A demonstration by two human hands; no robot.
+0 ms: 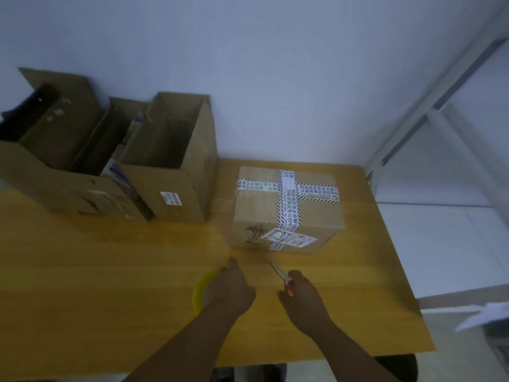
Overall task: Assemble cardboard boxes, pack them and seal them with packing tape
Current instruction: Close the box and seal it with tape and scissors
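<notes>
A closed cardboard box (286,210) sits at the back right of the wooden table (82,271). White printed tape crosses its top and a label is stuck on its front. My left hand (234,285) grips a yellow roll of packing tape (199,290) lying on the table in front of the box. My right hand (301,295) holds the orange handles of a pair of scissors (279,272). Their blades point toward the box.
Two open cardboard boxes stand at the back left: a tall one (170,161) and a wider one (63,150) with items inside. A white wall rises behind. The table's right edge drops to the floor, with white paper (484,315) at the right.
</notes>
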